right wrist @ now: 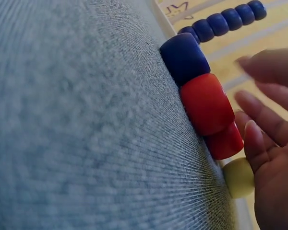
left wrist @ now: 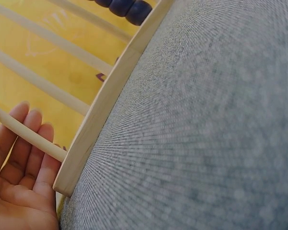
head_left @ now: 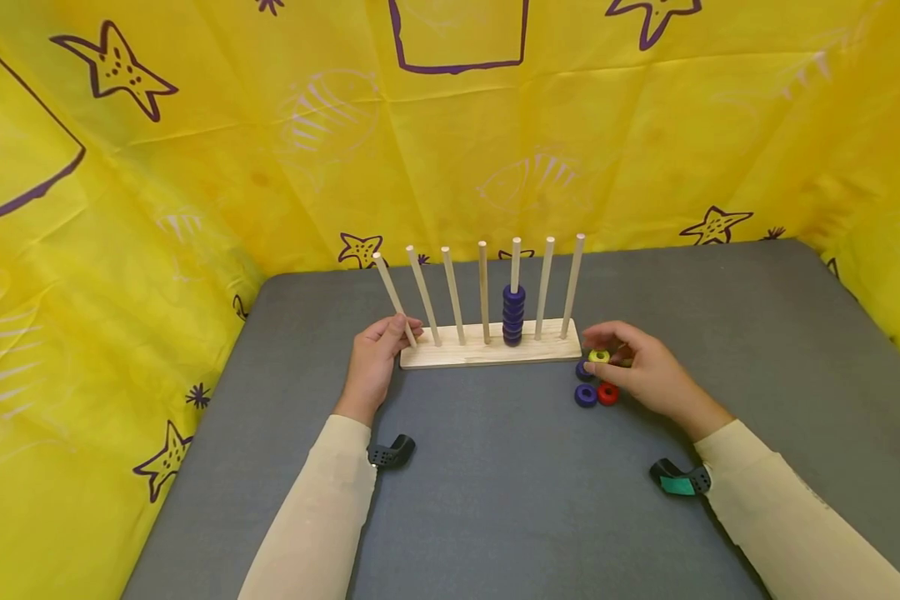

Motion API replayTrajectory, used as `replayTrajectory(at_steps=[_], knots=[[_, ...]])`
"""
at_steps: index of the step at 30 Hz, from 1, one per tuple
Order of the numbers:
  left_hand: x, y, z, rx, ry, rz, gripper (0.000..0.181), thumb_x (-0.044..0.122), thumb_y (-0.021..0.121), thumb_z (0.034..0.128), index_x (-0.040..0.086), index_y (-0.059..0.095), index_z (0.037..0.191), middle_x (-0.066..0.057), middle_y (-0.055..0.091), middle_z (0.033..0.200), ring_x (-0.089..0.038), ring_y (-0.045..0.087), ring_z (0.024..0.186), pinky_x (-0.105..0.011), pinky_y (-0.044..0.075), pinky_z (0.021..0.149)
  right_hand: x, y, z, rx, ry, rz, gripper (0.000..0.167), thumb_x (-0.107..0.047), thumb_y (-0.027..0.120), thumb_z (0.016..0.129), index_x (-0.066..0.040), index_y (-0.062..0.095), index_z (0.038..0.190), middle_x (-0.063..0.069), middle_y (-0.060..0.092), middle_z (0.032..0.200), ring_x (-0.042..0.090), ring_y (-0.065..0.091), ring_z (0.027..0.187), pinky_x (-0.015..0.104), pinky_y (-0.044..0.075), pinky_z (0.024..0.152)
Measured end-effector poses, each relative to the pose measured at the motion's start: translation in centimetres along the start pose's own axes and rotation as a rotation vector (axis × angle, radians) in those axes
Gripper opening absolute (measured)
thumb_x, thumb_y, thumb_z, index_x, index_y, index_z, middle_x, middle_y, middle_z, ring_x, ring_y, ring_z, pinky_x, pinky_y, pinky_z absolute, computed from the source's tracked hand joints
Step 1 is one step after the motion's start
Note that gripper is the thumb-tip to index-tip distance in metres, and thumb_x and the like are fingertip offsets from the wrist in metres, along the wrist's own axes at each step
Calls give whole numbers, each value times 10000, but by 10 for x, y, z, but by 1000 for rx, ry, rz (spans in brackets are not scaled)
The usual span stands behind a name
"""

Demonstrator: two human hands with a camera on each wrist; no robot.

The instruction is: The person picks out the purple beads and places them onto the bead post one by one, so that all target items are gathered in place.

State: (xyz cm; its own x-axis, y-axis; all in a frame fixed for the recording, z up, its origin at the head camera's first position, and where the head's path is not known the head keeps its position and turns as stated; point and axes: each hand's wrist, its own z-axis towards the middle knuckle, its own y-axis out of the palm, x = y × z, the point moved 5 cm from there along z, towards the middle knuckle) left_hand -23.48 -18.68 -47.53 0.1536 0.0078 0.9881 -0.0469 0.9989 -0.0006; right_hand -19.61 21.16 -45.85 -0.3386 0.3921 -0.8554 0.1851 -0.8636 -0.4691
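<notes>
A wooden peg rack [head_left: 487,352] stands across the table, its several upright pegs in a row. My left hand [head_left: 373,358] is at its left end, thumb against the leftmost peg [left wrist: 31,136] and fingers behind it, holding it loosely. One peg carries a stack of dark blue rings [head_left: 513,315]. Right of the rack, my right hand [head_left: 645,371] hovers over loose beads, fingers spread and slightly bent, with nothing visibly held. Below it lie a yellow bead [head_left: 598,357], blue beads [head_left: 586,395] and a red bead [head_left: 607,393]. A second red bead [right wrist: 225,142] shows in the right wrist view.
The grey table [head_left: 495,483] has a yellow patterned cloth [head_left: 435,150] hanging behind it and at its sides. Dark wrist-worn devices [head_left: 392,452] sit at both sleeve cuffs.
</notes>
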Motion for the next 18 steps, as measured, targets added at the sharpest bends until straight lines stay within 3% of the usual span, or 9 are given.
replayTrajectory(at_steps=[9, 18], knots=[[0, -2, 0, 12, 3, 14, 390, 249, 614, 1149, -113, 758, 1150, -222, 759, 1089, -280, 713, 1055, -379, 569, 993, 3, 4, 5, -62, -79, -177, 350, -2, 899, 897, -56, 768, 1216, 55, 692, 1183, 239, 610, 1060, 275, 505, 893], [1, -1, 0, 10, 0, 22, 357, 205, 591, 1158, -111, 757, 1147, -212, 763, 1085, -288, 713, 1066, -385, 566, 1003, -1, 7, 4, -94, -81, -240, 322, -17, 910, 889, -64, 777, 1179, 60, 725, 1181, 311, 596, 1112, 547, 508, 964]])
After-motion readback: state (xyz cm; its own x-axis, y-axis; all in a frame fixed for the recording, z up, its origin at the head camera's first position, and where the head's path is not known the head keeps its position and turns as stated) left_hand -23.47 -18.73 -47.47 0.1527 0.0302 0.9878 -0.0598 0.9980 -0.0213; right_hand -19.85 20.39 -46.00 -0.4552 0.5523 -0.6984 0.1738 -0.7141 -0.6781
